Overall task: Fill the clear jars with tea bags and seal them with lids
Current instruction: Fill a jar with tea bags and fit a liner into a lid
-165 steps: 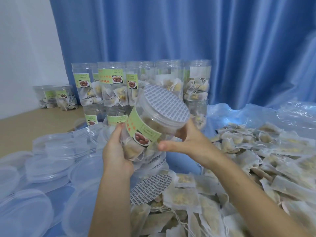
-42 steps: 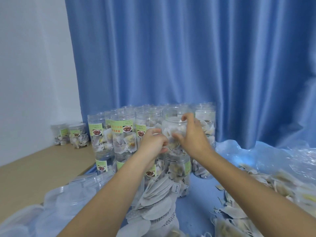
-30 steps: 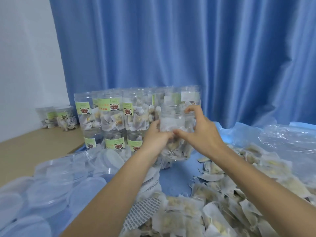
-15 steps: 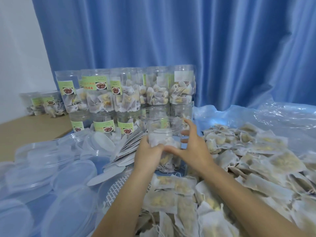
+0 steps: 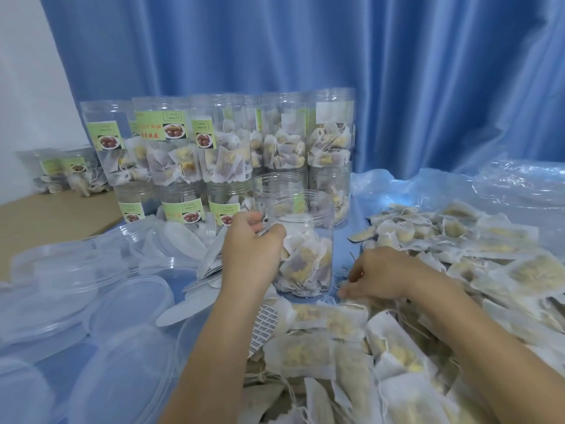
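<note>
An open clear jar point(image 5: 305, 249), partly filled with tea bags, stands upright on the blue surface in the middle. My left hand point(image 5: 249, 255) grips its left side near the rim. My right hand point(image 5: 376, 275) is off the jar, low at its right, fingers curled down onto the loose tea bags point(image 5: 330, 319) in front; whether it pinches one is unclear. A wide heap of tea bags point(image 5: 458, 255) spreads to the right. Clear plastic lids point(image 5: 128, 298) lie at the left.
Two tiers of filled labelled jars point(image 5: 220, 154) stand stacked behind the open jar. Two more jars point(image 5: 64, 172) sit on the tan table at far left. Flat seal discs point(image 5: 211, 258) fan out left of the jar. A blue curtain hangs behind; crumpled clear plastic point(image 5: 519, 191) lies at the right.
The jar taken from the stack has come down onto the surface. My right hand has let go of it and dropped to the tea bags; my left still holds it.
</note>
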Demonstrator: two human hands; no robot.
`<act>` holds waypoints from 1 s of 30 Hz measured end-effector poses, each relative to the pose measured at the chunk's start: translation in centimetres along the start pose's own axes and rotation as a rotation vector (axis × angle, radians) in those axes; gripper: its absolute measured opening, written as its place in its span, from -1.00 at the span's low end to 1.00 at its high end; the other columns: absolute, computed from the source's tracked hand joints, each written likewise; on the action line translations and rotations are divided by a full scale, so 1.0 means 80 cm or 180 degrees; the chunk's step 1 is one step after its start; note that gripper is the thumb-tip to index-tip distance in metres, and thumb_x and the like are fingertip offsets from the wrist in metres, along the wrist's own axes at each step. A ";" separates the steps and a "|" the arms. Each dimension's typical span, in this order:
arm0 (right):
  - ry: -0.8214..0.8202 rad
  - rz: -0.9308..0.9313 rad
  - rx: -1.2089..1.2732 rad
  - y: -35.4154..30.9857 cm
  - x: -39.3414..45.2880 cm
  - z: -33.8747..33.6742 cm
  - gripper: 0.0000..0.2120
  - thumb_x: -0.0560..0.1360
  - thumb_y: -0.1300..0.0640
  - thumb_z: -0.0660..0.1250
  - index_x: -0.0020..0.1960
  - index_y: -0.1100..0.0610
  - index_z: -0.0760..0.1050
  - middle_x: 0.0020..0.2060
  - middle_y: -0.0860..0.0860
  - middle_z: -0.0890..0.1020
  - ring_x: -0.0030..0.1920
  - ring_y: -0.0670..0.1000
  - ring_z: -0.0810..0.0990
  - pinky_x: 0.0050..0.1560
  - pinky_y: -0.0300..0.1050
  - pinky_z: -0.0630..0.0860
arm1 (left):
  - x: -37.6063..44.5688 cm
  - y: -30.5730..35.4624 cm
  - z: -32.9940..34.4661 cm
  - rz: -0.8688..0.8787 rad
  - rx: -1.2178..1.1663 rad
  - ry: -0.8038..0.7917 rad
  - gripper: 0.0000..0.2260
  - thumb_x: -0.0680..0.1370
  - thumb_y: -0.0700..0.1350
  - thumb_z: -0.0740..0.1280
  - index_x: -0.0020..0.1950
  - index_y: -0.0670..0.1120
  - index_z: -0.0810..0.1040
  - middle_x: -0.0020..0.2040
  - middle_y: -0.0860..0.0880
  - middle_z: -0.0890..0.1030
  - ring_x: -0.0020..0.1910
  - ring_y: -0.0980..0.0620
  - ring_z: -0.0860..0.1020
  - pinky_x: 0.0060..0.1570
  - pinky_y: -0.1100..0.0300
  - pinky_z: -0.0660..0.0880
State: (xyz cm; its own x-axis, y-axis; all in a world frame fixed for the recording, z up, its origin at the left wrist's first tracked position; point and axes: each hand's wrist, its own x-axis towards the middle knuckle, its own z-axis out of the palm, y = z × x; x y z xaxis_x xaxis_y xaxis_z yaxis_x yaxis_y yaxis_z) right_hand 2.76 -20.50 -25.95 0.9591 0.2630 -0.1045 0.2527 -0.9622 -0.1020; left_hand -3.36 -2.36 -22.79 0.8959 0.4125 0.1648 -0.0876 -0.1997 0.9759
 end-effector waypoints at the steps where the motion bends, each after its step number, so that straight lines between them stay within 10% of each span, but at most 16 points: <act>1: -0.0053 0.0054 0.0050 -0.001 -0.001 -0.001 -0.49 0.39 -0.26 0.34 0.15 0.09 0.58 0.02 0.03 0.64 -0.02 0.01 0.59 -0.11 -0.13 0.50 | 0.000 0.000 -0.001 -0.0038 -0.0017 -0.0019 -0.72 0.48 -0.15 0.32 0.17 0.00 0.41 0.14 0.00 0.53 0.03 0.04 0.54 0.16 -0.01 0.49; 4: 0.0031 0.0039 0.0344 0.001 -0.006 -0.008 -0.43 0.36 -0.12 0.46 0.32 0.00 0.45 0.22 0.00 0.49 0.01 -0.01 0.51 -0.07 -0.18 0.48 | 0.002 -0.001 -0.003 -0.0118 -0.0044 -0.0030 -0.74 0.47 -0.16 0.33 0.13 0.01 0.41 0.08 -0.01 0.57 -0.06 0.05 0.57 0.12 -0.03 0.52; 13: 0.1151 -0.0938 0.2311 -0.009 -0.016 -0.035 -0.90 0.33 0.08 0.54 -0.22 -0.09 0.66 -0.51 -0.14 0.56 -0.48 -0.25 0.51 -0.41 -0.50 0.38 | 0.016 0.000 -0.024 -0.0171 -0.0308 0.0273 -0.72 0.42 -0.15 0.38 0.09 -0.02 0.44 -0.10 0.05 0.57 -0.02 -0.04 0.60 0.14 -0.10 0.51; 19: 0.0597 -0.0557 0.1331 -0.012 -0.011 -0.018 -0.91 0.41 0.05 0.47 -0.21 -0.09 0.57 -0.28 -0.15 0.59 -0.35 -0.24 0.57 -0.31 -0.47 0.41 | 0.024 -0.003 -0.042 -0.0204 -0.0681 0.0475 -0.82 0.48 -0.25 0.33 0.05 -0.08 0.44 -0.22 0.01 0.56 -0.12 -0.06 0.59 0.00 0.01 0.54; 23: -0.0118 -0.0327 0.0578 -0.015 -0.006 0.003 -0.50 0.36 -0.24 0.41 0.21 -0.03 0.46 -0.03 -0.07 0.47 -0.05 -0.06 0.49 -0.09 -0.20 0.46 | 0.026 -0.003 -0.048 -0.0160 -0.0761 0.0504 -0.76 0.49 -0.26 0.31 0.14 -0.14 0.44 -0.15 0.01 0.55 -0.16 0.00 0.59 -0.10 0.12 0.54; 30: 0.0117 -0.0583 0.0997 -0.002 -0.006 -0.015 -0.73 0.37 0.12 0.50 -0.02 -0.16 0.56 -0.24 -0.19 0.58 -0.27 -0.20 0.55 -0.28 -0.40 0.45 | 0.026 -0.002 -0.048 -0.0132 -0.0765 0.0482 -0.76 0.49 -0.26 0.31 0.15 -0.15 0.44 -0.16 -0.01 0.54 -0.18 0.00 0.58 -0.12 0.13 0.54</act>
State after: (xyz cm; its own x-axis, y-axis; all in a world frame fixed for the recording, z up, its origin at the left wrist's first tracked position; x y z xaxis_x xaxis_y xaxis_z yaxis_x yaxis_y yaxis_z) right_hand 2.45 -20.57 -24.69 0.9069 0.4207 -0.0213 0.3750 -0.8292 -0.4144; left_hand -3.19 1.95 -22.06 0.8272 0.5476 0.1259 -0.1691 0.0290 0.9852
